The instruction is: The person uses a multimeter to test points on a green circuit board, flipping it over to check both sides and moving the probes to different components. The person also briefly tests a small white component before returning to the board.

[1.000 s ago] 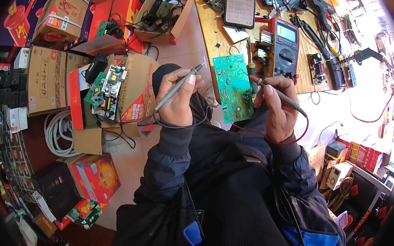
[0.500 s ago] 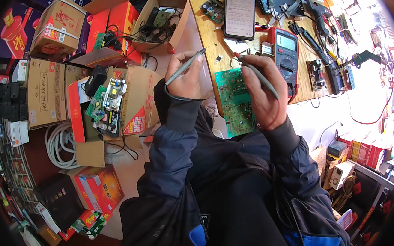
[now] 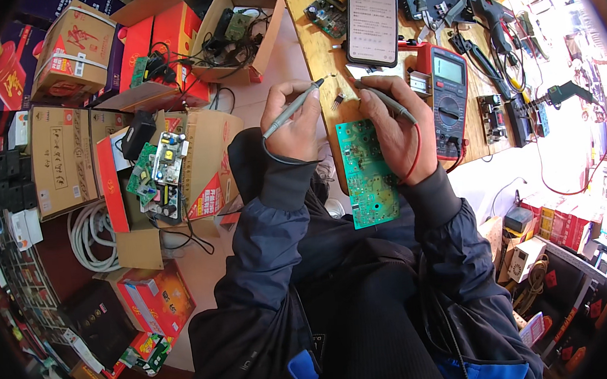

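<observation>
My left hand (image 3: 293,130) is closed around a grey test probe (image 3: 289,112) with a black lead, its tip pointing up and right over the table's edge. In my right hand (image 3: 400,135) is a second grey test probe (image 3: 391,101) with a red lead, tip toward the left. A small three-legged component (image 3: 338,102) lies on the wood between the two hands. Below the right hand, a green circuit board (image 3: 367,184) sticks out past the table's near edge, solder side up. The red-framed multimeter (image 3: 447,100) stands right of that hand, its display lit; the red lead runs toward it.
A phone (image 3: 371,17) with a lit screen stands at the back of the wooden table (image 3: 305,29). Pliers (image 3: 475,55) and a glue gun (image 3: 493,21) lie farther right. On the left, an open carton (image 3: 264,50) holds cables, and more circuit boards (image 3: 168,168) rest on boxes.
My right hand has turned its probe flatter and moved off the circuit board's upper part, uncovering more of it. The two probe tips are slightly closer together. The whole view has shifted a little.
</observation>
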{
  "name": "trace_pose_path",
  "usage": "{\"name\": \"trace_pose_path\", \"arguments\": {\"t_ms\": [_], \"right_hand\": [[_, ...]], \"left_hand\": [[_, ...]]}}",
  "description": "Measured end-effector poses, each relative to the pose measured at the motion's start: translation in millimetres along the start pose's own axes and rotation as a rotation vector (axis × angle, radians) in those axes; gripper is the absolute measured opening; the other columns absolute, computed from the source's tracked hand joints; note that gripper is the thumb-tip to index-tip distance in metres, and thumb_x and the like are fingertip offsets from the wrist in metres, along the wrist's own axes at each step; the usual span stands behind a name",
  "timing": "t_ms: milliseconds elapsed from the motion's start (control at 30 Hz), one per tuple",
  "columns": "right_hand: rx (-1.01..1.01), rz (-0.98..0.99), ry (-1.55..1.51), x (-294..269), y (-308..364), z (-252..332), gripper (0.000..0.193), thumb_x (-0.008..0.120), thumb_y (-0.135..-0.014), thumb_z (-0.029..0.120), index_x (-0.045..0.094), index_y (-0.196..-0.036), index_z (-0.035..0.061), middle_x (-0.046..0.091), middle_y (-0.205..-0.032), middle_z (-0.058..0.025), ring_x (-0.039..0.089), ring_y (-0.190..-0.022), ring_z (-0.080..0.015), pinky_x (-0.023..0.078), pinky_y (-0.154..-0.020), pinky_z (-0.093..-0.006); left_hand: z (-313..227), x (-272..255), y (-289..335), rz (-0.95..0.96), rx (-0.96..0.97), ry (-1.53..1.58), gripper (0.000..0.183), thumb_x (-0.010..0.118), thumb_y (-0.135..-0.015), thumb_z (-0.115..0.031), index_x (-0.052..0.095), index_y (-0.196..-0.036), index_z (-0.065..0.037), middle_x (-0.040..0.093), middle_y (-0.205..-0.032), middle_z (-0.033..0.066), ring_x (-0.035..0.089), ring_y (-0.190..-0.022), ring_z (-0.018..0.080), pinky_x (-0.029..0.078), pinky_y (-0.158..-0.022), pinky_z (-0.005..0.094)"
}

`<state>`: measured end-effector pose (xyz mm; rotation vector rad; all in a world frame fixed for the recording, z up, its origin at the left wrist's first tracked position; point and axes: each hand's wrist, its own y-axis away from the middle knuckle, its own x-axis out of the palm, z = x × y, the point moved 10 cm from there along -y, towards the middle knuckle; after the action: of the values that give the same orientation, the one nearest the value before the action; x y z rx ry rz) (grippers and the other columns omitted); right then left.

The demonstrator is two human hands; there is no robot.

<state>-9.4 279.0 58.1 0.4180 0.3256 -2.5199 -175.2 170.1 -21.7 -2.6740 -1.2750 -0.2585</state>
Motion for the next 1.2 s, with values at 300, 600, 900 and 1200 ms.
{"name": "trace_pose_path", "arguments": {"t_ms": [300, 600, 900, 1200], "right_hand": [[-0.005, 0.028, 0.024, 5.3, -3.4, -1.7, 0.020, 0.072, -0.105, 0.010, 0.075, -0.121, -0.0022, 0.078, -0.106, -0.0177, 0.078, -0.094, -0.0243, 0.060, -0.085, -0.0343], [-0.043, 0.026, 0.060, 6.3, -4.5, 0.1, 0.020, 0.072, -0.104, 0.009, 0.076, -0.120, -0.0018, 0.077, -0.107, -0.0195, 0.077, -0.096, -0.0321, 0.060, -0.087, -0.0385], [-0.080, 0.025, 0.074, 7.2, -5.0, 2.8, 0.019, 0.072, -0.103, 0.009, 0.076, -0.118, -0.0019, 0.077, -0.105, -0.0201, 0.077, -0.096, -0.0347, 0.059, -0.087, -0.0400], [-0.081, 0.021, 0.080, 7.5, -4.9, 1.4, 0.018, 0.072, -0.102, 0.008, 0.076, -0.117, -0.0013, 0.076, -0.103, -0.0201, 0.076, -0.096, -0.0360, 0.059, -0.086, -0.0411]], "left_hand": [[-1.5, 1.3, -1.5, 0.013, 0.058, -0.063, 0.016, 0.074, -0.103, -0.001, 0.065, -0.116, 0.003, 0.075, -0.108, 0.0091, 0.072, -0.099, 0.0133, 0.059, -0.089, 0.0287], [-0.9, 1.3, -1.7, 0.021, 0.053, -0.049, 0.015, 0.073, -0.104, 0.000, 0.065, -0.116, 0.003, 0.075, -0.108, 0.0068, 0.071, -0.097, 0.0103, 0.058, -0.086, 0.0263], [-2.6, 1.7, -2.2, 0.016, 0.055, -0.065, 0.014, 0.073, -0.104, -0.001, 0.066, -0.115, 0.002, 0.075, -0.105, 0.0065, 0.071, -0.095, 0.0103, 0.058, -0.084, 0.0262], [-0.6, 1.6, -2.3, 0.004, 0.052, -0.056, 0.014, 0.074, -0.103, 0.000, 0.066, -0.114, 0.002, 0.075, -0.105, 0.0062, 0.070, -0.093, 0.0097, 0.057, -0.084, 0.0264]]}}
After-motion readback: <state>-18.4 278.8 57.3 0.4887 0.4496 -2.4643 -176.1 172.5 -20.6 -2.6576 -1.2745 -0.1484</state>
